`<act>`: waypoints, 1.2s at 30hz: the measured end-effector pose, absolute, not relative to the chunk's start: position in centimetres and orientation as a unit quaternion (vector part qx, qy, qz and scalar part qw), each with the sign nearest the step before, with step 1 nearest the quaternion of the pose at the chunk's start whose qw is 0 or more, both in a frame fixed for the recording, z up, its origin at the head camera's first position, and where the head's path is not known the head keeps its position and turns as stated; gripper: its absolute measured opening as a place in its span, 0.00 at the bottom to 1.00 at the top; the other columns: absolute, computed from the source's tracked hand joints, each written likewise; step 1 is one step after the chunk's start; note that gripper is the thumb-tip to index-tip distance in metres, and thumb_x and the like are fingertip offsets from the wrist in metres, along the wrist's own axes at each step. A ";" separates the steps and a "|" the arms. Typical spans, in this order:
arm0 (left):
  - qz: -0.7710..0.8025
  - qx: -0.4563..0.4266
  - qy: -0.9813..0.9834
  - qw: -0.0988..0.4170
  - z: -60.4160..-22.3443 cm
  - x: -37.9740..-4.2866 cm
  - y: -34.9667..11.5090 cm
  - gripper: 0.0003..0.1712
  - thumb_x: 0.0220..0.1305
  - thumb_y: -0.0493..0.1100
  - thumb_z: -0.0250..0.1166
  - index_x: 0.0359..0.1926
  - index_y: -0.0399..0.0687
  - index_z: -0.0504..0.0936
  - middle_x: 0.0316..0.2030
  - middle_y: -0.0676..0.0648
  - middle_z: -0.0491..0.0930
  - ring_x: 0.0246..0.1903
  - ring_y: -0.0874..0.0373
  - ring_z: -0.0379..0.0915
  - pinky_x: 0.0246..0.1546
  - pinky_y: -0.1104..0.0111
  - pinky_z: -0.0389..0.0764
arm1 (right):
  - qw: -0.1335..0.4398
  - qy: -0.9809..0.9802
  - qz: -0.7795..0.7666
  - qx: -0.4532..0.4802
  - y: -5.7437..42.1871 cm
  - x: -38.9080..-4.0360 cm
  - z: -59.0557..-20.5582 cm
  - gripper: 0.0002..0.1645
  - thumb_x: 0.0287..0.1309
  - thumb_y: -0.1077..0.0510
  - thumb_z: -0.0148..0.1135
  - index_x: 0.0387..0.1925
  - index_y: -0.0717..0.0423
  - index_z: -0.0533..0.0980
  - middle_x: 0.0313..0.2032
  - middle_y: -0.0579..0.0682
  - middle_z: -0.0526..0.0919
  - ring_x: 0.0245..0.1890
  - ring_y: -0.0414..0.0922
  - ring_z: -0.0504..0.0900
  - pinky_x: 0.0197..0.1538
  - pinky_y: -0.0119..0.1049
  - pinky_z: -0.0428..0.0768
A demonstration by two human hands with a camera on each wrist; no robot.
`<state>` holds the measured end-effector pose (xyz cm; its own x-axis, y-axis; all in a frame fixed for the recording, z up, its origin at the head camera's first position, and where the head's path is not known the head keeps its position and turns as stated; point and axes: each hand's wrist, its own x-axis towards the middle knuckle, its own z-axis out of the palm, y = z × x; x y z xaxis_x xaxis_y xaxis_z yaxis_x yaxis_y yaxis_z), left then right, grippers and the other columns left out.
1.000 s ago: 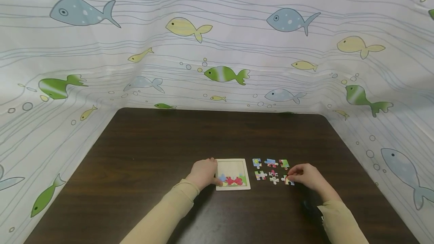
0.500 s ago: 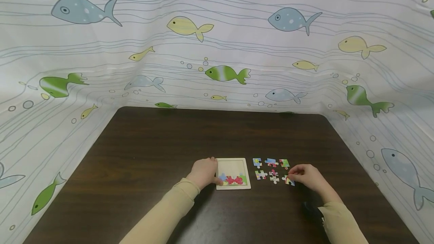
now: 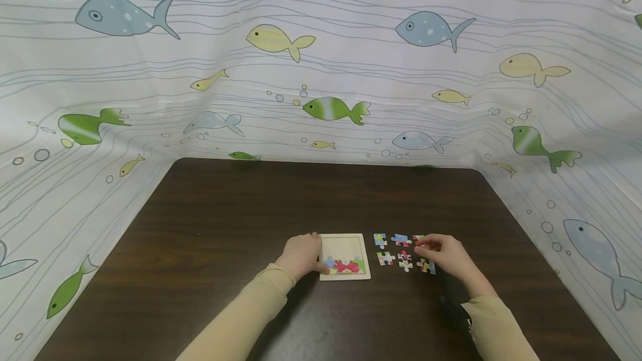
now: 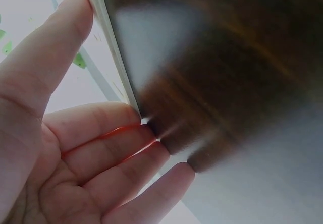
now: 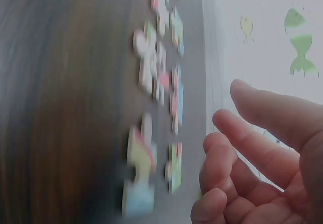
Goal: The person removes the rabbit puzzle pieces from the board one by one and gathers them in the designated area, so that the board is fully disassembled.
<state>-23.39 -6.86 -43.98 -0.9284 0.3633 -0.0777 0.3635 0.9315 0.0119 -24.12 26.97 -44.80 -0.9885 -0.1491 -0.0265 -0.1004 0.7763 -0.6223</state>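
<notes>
My left hand [image 3: 300,258] rests at the left side of a square wooden puzzle tray [image 3: 345,278], thumb over its near corner and index fingertip at the edge. In the left wrist view its fingers are nearly straight along the tray's edge [image 4: 113,45]. A strip of picture with red shapes fills the tray's lower part. My right hand [image 3: 446,252] hovers by the green-and-red jigsaw piece [image 3: 418,237] at the upper right of the loose group, partly covering it. Thumb and index finger stand apart in the right wrist view, holding nothing. Below lies a blue-and-yellow jigsaw piece [image 5: 140,166].
Several other jigsaw pieces, among them a blue one [image 3: 400,239] and a white-green one [image 3: 385,258], lie in two rough rows right of the tray. The dark wooden table [image 3: 251,199] is walled by a fish-print curtain [image 3: 351,60].
My right hand has left the lower right jigsaw piece and moved up and slightly left to the upper right one. My left hand and the tray stay where they were.
</notes>
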 end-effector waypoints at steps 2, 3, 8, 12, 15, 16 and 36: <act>0.000 0.186 0.982 0.038 -44.0 -23.4 -6.9 0.47 0.40 0.67 0.72 0.55 0.39 0.79 0.53 0.42 0.79 0.43 0.51 0.81 0.32 0.61 0.83 | 0.040 0.940 -0.332 -0.070 26.1 -24.2 -44.8 0.17 0.56 0.49 0.66 0.41 0.57 0.82 0.30 0.47 0.79 0.29 0.42 0.73 0.31 0.34 0.74; 0.001 0.186 0.982 0.039 -44.0 -23.4 -6.9 0.47 0.40 0.67 0.72 0.55 0.39 0.79 0.53 0.42 0.79 0.43 0.50 0.81 0.33 0.61 0.83 | 0.043 0.938 -0.336 -0.071 25.6 -24.3 -44.9 0.17 0.55 0.49 0.67 0.41 0.57 0.82 0.30 0.47 0.79 0.29 0.42 0.73 0.30 0.34 0.74; 0.007 0.184 0.982 0.051 -43.8 -23.3 -6.9 0.47 0.41 0.66 0.72 0.57 0.39 0.77 0.56 0.42 0.78 0.46 0.50 0.80 0.36 0.61 0.83 | 0.049 0.932 -0.349 -0.080 23.1 -24.6 -45.3 0.14 0.55 0.52 0.67 0.39 0.57 0.82 0.27 0.46 0.77 0.26 0.41 0.72 0.26 0.33 0.73; 0.009 0.183 0.982 0.053 -43.8 -23.3 -7.0 0.47 0.41 0.66 0.72 0.57 0.39 0.77 0.56 0.42 0.77 0.47 0.50 0.80 0.37 0.61 0.83 | 0.045 0.928 -0.358 -0.096 21.1 -24.9 -45.4 0.12 0.55 0.54 0.68 0.38 0.56 0.82 0.26 0.45 0.76 0.26 0.41 0.72 0.26 0.32 0.72; 0.009 0.183 0.982 0.049 -43.8 -23.3 -7.0 0.47 0.41 0.66 0.72 0.56 0.39 0.78 0.55 0.42 0.78 0.46 0.50 0.80 0.35 0.61 0.83 | 0.041 0.923 -0.366 -0.112 19.8 -24.9 -45.4 0.10 0.54 0.55 0.68 0.37 0.56 0.82 0.24 0.45 0.76 0.23 0.40 0.73 0.23 0.32 0.72; 0.008 0.184 0.982 0.046 -43.8 -23.3 -7.0 0.47 0.40 0.66 0.72 0.56 0.39 0.78 0.55 0.42 0.78 0.45 0.50 0.80 0.35 0.61 0.83 | 0.041 0.921 -0.369 -0.117 19.3 -24.9 -45.4 0.10 0.54 0.55 0.68 0.37 0.56 0.82 0.24 0.44 0.76 0.22 0.40 0.73 0.23 0.32 0.72; 0.011 0.179 0.983 0.045 -43.9 -23.5 -6.9 0.45 0.39 0.67 0.73 0.51 0.38 0.80 0.48 0.43 0.81 0.37 0.52 0.81 0.31 0.61 0.83 | 0.036 0.896 -0.389 -0.209 11.9 -24.4 -45.5 0.11 0.54 0.54 0.68 0.38 0.54 0.83 0.25 0.42 0.77 0.24 0.38 0.72 0.26 0.30 0.73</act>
